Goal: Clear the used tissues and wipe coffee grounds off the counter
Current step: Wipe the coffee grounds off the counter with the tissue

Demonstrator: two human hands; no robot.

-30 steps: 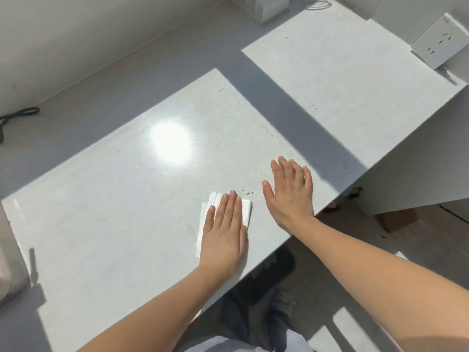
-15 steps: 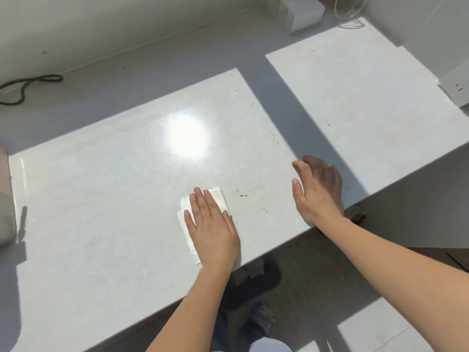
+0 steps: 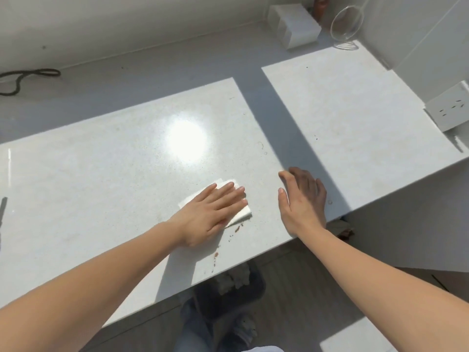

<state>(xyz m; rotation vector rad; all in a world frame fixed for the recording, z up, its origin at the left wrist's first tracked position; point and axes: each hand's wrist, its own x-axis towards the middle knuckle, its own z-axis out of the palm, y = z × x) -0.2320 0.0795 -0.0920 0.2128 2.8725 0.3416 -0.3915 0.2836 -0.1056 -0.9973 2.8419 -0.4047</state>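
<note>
My left hand lies flat on a folded white tissue and presses it onto the white counter near the front edge. Brown coffee grounds lie scattered just in front of the tissue and trail toward the counter's edge. My right hand rests flat on the counter to the right of the tissue, fingers apart, holding nothing. A dark bin with crumpled tissues stands on the floor below the counter's edge.
A white box and a clear glass stand at the back right corner. A white power socket sits on the right wall. A black cable lies at the back left. Faint ring stains mark the middle.
My left hand has slid the tissue to the right and turned its fingers toward my right hand. The coffee grounds now sit in front of the tissue. The view has shifted.
</note>
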